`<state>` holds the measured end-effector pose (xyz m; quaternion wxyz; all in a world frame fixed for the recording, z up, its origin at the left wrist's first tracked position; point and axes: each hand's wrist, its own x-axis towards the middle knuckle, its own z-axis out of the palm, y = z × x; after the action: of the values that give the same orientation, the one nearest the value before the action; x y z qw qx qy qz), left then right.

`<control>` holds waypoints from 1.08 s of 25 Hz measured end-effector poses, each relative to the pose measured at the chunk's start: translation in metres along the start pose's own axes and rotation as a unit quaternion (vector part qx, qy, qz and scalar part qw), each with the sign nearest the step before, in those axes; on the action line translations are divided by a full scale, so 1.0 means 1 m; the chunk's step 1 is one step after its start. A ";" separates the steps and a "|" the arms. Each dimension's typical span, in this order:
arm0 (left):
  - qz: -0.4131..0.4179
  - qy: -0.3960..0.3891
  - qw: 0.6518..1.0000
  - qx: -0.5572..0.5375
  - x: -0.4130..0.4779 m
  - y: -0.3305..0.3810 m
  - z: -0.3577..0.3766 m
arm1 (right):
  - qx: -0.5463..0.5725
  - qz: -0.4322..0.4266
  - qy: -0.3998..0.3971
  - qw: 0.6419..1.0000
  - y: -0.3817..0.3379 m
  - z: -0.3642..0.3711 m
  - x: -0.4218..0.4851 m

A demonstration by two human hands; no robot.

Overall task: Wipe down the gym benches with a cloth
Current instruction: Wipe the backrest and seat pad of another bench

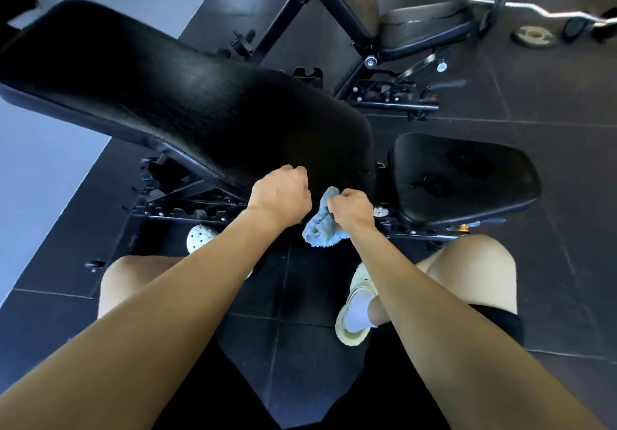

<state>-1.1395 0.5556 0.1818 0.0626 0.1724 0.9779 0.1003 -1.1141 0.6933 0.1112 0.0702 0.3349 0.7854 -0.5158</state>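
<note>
Both bare forearms reach fwd from the bottom of the head view, over black shorts and bent knees. L hand (280,196) is clenched in a fist, knuckles at the near lower edge of the big black padded bench backrest (187,95), which tilts up toward the left. R hand (352,209), just beside it, has fingers curled tight round a bunched light-blue terry cloth (320,229); the cloth hangs btwn the two hands, in front of the gap btwn backrest and black padded seat (464,175). Can't tell if the cloth touches the pad. Black steel bench frame (187,202) sits on dark rubber floor tiles (551,149). White perforated clog (200,237) on the L foot, pale shoe w/ white sock (357,306) on the R. Farther back: second black bench (350,2), round weight plate (533,37), chrome curl bar (551,12).
</note>
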 end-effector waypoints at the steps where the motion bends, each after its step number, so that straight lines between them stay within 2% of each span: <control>1: 0.013 -0.002 1.000 0.006 0.003 0.006 0.005 | -0.014 -0.004 0.013 1.000 0.006 -0.004 0.006; 6: 0.078 -0.002 0.996 0.037 0.018 0.018 0.024 | -0.058 -0.017 0.052 0.997 0.024 -0.007 0.025; 12: 0.134 -0.011 0.985 0.105 0.050 0.024 0.034 | -0.129 -0.101 0.119 0.979 0.032 -0.013 0.061; 16: 0.178 -0.035 0.966 0.183 0.074 0.024 0.032 | -0.205 -0.184 0.080 0.958 0.018 -0.044 0.120; 19: 0.172 -0.059 0.965 0.190 0.089 0.026 0.025 | -0.182 -0.159 0.035 0.970 0.003 -0.059 0.142; 21: 0.163 -0.071 0.964 0.196 0.100 0.030 0.021 | -0.188 -0.156 0.047 0.968 0.001 -0.045 0.128; 24: 0.155 -0.075 0.961 0.216 0.114 0.037 0.024 | -0.296 -0.220 0.045 0.929 0.010 -0.011 0.088; 27: 0.153 -0.061 0.961 0.221 0.121 0.040 0.030 | -0.321 -0.245 0.017 0.915 0.014 -0.011 0.091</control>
<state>-1.2350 0.6398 0.1505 0.0665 0.3358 0.9318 -0.1209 -1.1725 0.7477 0.0640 0.0323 0.0999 0.9672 -0.2311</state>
